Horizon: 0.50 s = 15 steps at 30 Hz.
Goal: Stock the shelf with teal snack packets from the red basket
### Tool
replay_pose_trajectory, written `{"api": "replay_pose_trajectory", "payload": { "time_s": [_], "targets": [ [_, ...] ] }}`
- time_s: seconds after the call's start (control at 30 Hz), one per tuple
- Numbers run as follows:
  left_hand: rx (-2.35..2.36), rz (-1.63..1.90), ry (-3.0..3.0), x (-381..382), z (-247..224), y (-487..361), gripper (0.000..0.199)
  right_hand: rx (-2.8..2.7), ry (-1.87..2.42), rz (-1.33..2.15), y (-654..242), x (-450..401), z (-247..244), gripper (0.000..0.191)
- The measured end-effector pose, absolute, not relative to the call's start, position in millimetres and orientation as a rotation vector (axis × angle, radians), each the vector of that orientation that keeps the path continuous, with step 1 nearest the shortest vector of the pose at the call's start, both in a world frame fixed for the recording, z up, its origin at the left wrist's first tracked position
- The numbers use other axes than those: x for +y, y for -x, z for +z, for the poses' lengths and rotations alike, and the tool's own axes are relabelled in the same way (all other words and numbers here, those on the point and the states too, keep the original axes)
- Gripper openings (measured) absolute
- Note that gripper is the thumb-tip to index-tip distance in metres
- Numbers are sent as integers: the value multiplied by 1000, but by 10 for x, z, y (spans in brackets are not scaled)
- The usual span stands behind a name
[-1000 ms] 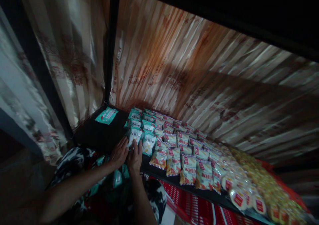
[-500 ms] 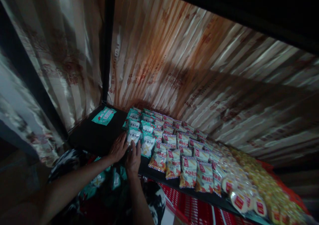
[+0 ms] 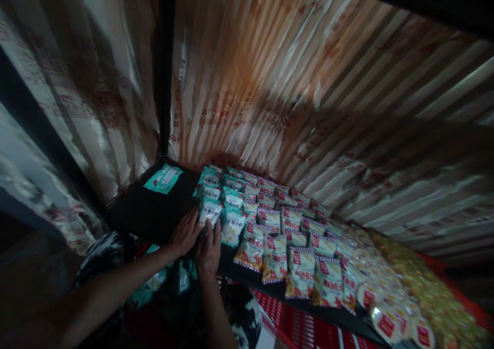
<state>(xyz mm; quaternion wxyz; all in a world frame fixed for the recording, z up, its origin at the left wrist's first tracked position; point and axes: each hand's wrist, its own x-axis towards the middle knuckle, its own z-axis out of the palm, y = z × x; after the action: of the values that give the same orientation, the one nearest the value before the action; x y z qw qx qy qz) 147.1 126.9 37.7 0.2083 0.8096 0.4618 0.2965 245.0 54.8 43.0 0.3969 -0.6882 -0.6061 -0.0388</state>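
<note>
Both hands are around a teal and white snack bag at the front of the left column on the black shelf. My left hand presses its left lower edge, and my right hand has its fingertips on its lower front. Beside it stands another teal bag. More teal bags are lined up behind these two. A single teal packet lies flat near the shelf's back left corner.
To the right are rows of red and cream snack bags, round packages and yellow-wrapped items. A red basket is below the shelf. More teal packets lie at my lap. Black posts and curtains surround the shelf.
The view has shifted slightly, so the rows at the right appear lower and farther right. Both hands remain at the same teal bag with little visible movement.
</note>
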Motion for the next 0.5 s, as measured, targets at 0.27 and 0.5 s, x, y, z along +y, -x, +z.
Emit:
{"api": "replay_pose_trajectory", "payload": {
  "time_s": [0.27,0.5],
  "targets": [
    [1304,854,-2255,1273,342,-1470,52,-1533,1759,-82,-2448,564,419,47],
    [1325,837,-2249,1263,374,-1479,53,-1533,1769,-82,-2442,549,432,47]
  ]
}}
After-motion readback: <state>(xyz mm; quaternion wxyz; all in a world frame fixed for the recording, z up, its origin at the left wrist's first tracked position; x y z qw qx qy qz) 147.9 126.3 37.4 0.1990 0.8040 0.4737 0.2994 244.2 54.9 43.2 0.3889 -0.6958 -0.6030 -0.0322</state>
